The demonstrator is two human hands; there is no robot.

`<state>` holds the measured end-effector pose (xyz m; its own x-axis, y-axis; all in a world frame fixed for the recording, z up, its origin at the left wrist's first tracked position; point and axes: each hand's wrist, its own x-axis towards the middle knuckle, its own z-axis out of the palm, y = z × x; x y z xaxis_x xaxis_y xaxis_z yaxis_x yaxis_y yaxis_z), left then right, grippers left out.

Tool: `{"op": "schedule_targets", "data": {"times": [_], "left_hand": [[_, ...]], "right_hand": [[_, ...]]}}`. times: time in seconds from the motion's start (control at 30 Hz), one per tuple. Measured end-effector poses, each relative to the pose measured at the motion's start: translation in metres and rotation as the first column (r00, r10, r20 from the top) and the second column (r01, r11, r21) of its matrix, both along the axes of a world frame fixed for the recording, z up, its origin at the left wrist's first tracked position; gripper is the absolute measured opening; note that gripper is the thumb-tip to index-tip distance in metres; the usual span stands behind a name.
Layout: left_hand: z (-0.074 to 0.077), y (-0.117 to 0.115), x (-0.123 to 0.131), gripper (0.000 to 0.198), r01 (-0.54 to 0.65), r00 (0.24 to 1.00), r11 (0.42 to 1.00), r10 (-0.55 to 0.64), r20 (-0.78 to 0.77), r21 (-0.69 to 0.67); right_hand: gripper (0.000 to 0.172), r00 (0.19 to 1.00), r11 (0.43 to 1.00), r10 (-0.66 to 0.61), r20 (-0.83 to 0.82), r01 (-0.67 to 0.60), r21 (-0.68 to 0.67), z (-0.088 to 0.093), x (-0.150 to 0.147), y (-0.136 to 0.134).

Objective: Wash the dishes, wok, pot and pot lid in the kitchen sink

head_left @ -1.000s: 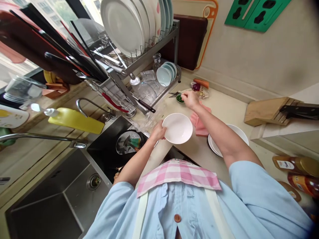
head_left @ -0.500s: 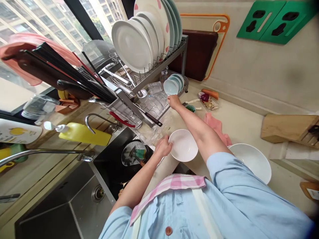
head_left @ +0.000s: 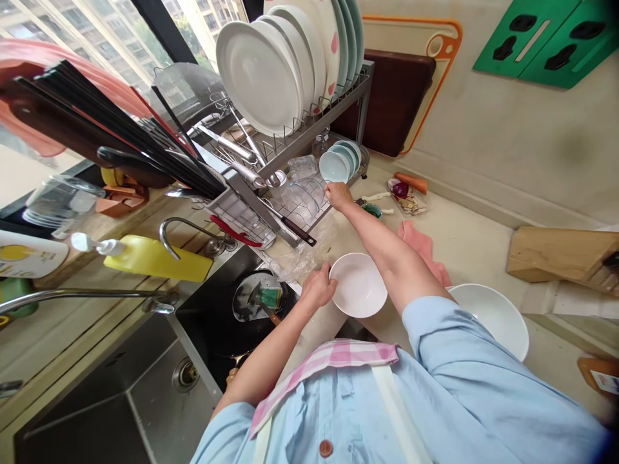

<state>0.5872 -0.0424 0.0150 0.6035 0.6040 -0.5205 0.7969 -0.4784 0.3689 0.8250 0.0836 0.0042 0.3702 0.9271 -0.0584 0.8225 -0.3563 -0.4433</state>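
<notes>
Over the pale kitchen counter (head_left: 464, 258), the left hand (head_left: 316, 288) has its fingers (head_left: 330, 285) wrapped round the rim of a smooth white ceramic bowl (head_left: 358, 285). The right hand (head_left: 338, 196) is bunched up at the edge of the metal wire dish rack (head_left: 309, 206), can't tell if it's holding anything, and glossy pale blue bowls (head_left: 334, 166) sit stacked just past it.

The right hand (head_left: 338, 196) has moved from the small dish of chopped greens (head_left: 372, 209) to the dish rack (head_left: 309, 138).

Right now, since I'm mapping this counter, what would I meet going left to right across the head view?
Chrome faucet → green scrubber → white bowl → pink cloth → larger white bowl → wooden knife block
</notes>
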Motion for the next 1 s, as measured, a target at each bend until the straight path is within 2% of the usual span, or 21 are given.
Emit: {"op": "schedule_targets", "data": {"times": [0.13,0.2,0.27,0.33,0.43,0.5,0.53,0.6,0.63,0.67,0.7,0.73,0.77,0.8,0.87,0.93,1.0], "left_hand": [[-0.002,0.003,-0.001,0.045,0.015,1.0,1.0,-0.015,0.018,0.02],[-0.001,0.005,-0.002,0.047,0.025,1.0,1.0,-0.025,0.01,0.017],[0.002,0.007,-0.001,0.048,0.024,1.0,0.999,-0.024,0.0,-0.024],[0.005,0.008,-0.001,0.05,0.013,1.0,0.997,-0.012,0.009,-0.082],[0.008,0.012,0.0,0.049,0.007,0.998,0.991,0.002,0.061,-0.136],[0.008,0.015,-0.001,0.048,0.01,0.996,0.987,0.005,0.094,-0.158],[0.008,0.017,-0.002,0.049,0.01,0.994,0.985,0.008,0.105,-0.171],[0.004,0.022,-0.005,0.052,0.011,0.992,0.98,0.015,0.126,-0.2],[0.003,0.024,-0.006,0.054,0.008,0.99,0.978,0.022,0.14,-0.209],[0.001,0.026,-0.007,0.054,0.005,0.987,0.976,0.03,0.156,-0.218],[0.001,0.028,-0.007,0.053,-0.002,0.984,0.974,0.042,0.171,-0.227],[0.001,0.029,-0.007,0.05,-0.011,0.98,0.971,0.058,0.188,-0.237],[0.003,0.029,-0.006,0.046,-0.027,0.975,0.97,0.079,0.209,-0.242],[0.006,0.027,-0.006,0.04,-0.046,0.967,0.968,0.105,0.233,-0.246],[0.015,0.021,-0.004,0.03,-0.077,0.943,0.965,0.153,0.297,-0.252],[0.025,0.009,-0.004,0.026,-0.086,0.907,0.958,0.189,0.376,-0.275],[0.034,-0.006,-0.006,0.026,-0.071,0.871,0.938,0.224,0.437,-0.339]], "right_hand": [[0.032,0.998,0.998,-0.057,0.017,0.057,0.009,0.023,0.003,-0.012],[0.028,0.999,0.997,-0.044,-0.022,0.045,0.065,0.044,0.006,-0.038],[0.024,0.991,0.992,-0.01,-0.132,0.027,0.126,0.073,0.009,-0.082],[0.021,0.957,0.989,0.006,-0.291,0.036,0.14,0.109,0.009,-0.147],[0.017,0.87,0.989,-0.076,-0.487,0.127,0.072,0.162,-0.004,-0.273],[0.023,0.801,0.97,-0.204,-0.563,0.242,-0.007,0.183,-0.025,-0.368],[0.026,0.76,0.953,-0.271,-0.591,0.299,-0.052,0.184,-0.041,-0.415],[0.031,0.625,0.89,-0.42,-0.658,0.427,-0.161,0.169,-0.083,-0.498],[0.035,0.503,0.805,-0.539,-0.676,0.543,-0.238,0.154,-0.107,-0.532],[0.038,0.362,0.675,-0.686,-0.631,0.639,-0.368,0.135,-0.131,-0.559],[0.038,0.258,0.524,-0.826,-0.501,0.68,-0.513,0.115,-0.154,-0.58],[0.036,0.22,0.421,-0.897,-0.383,0.688,-0.591,0.096,-0.174,-0.594],[0.034,0.194,0.362,-0.926,-0.323,0.699,-0.617,0.078,-0.188,-0.602],[0.034,0.184,0.325,-0.941,-0.283,0.72,-0.614,0.063,-0.196,-0.605],[0.046,0.186,0.328,-0.932,-0.311,0.799,-0.504,0.042,-0.19,-0.599],[0.063,0.226,0.35,-0.908,-0.353,0.872,-0.341,0.031,-0.158,-0.581],[0.072,0.278,0.381,-0.888,-0.365,0.891,-0.249,0.024,-0.113,-0.557]]}}
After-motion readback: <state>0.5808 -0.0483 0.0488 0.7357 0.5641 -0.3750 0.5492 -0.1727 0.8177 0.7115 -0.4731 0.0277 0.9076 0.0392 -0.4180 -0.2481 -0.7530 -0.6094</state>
